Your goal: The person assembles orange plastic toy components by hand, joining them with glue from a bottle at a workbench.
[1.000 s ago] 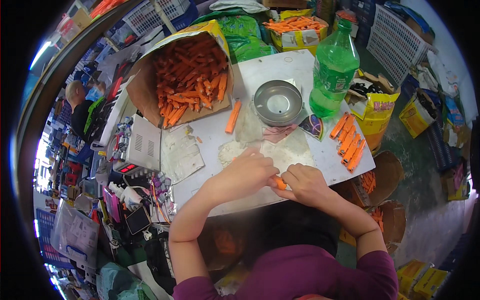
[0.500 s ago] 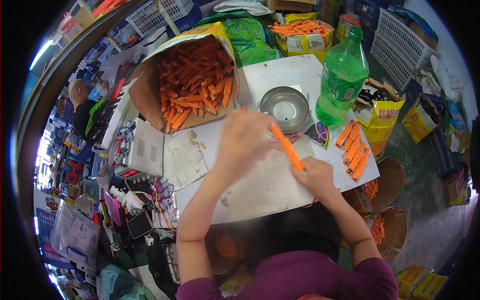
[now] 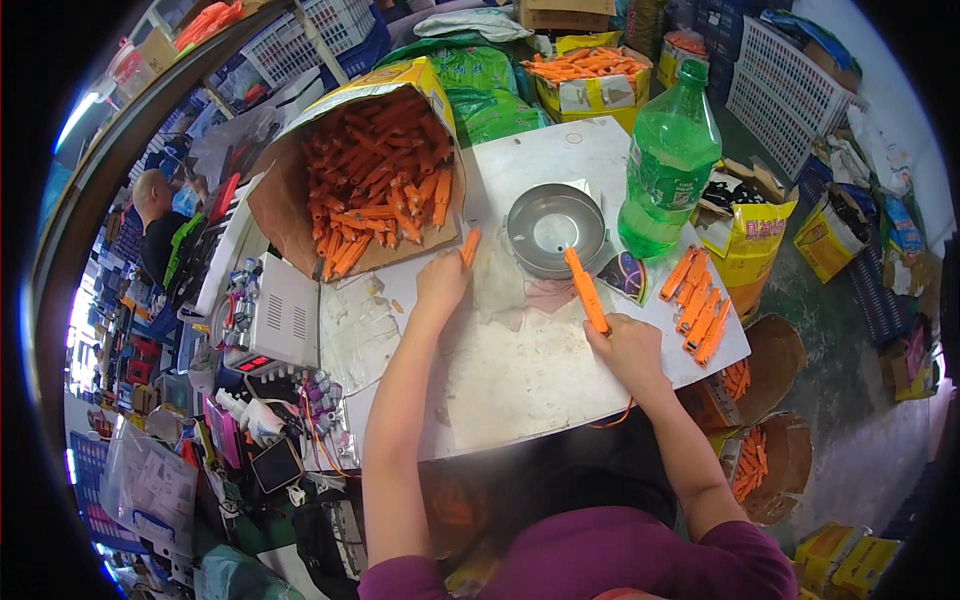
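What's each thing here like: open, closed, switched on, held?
Green bottle: upright, capped
Metal bowl: mouth up, uncovered
Big paper bag: open, holding many orange pieces
Yellow bag near bottle: open, dark things inside
Red display: lit
Right hand: closed around an orange piece
Left hand: at another orange piece, grip unclear

To your right stands a green bottle, near a yellow bag; to your left, a white box with a red display. Beyond, you see green sacks and a white crate.

Head cam, wide fisheye, looks down fr. above, tbl nr. ctr.
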The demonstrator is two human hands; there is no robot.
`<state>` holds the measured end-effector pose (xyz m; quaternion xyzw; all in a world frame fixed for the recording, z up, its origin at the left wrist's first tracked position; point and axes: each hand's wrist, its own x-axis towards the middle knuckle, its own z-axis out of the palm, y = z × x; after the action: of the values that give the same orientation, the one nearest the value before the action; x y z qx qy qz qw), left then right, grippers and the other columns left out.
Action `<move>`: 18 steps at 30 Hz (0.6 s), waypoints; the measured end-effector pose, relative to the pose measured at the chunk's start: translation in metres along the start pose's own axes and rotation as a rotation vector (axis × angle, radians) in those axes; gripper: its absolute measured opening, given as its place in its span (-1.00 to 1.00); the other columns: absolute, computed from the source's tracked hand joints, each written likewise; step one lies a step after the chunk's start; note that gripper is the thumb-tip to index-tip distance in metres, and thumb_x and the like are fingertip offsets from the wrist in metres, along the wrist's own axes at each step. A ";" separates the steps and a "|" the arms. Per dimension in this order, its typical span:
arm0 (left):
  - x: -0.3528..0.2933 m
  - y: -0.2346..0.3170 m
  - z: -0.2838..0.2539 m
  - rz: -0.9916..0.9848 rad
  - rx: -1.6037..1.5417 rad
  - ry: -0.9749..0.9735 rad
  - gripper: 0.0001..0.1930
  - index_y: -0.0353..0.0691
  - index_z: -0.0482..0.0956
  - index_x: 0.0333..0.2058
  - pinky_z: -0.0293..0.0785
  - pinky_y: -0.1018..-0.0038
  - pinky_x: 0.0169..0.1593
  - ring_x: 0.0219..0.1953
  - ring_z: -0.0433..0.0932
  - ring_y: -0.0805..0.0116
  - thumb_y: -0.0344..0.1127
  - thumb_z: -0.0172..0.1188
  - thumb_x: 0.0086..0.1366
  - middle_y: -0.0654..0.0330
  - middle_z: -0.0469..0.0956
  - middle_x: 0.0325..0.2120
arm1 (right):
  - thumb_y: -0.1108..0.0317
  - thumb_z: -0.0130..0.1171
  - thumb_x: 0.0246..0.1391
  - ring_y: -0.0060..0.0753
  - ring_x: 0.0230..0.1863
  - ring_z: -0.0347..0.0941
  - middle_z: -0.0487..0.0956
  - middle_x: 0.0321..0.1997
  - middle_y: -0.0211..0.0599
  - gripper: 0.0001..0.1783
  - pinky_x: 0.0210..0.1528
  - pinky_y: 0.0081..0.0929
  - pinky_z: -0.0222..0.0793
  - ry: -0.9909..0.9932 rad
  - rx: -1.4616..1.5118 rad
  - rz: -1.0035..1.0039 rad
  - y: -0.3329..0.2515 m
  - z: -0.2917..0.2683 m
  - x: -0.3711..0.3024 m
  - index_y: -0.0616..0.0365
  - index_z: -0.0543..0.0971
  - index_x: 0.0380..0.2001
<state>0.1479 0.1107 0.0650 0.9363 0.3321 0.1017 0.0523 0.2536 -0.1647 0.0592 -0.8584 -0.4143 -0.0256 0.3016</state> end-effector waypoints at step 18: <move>-0.202 0.039 -0.029 -0.336 -1.949 -0.334 -0.59 -0.32 0.30 -0.05 0.49 0.46 -0.27 -0.33 0.54 0.31 -0.32 0.13 0.13 0.13 0.50 -0.38 | 0.05 0.07 -0.10 -0.21 -0.70 0.41 0.47 -0.71 -0.23 -0.63 -0.62 -0.32 0.26 0.035 -0.024 -0.025 -0.001 0.005 0.000 0.15 0.50 -0.67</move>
<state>0.0123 -0.0464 0.0682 0.4281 0.2202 0.1881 0.8561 0.2517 -0.1611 0.0557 -0.8562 -0.4192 -0.0491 0.2980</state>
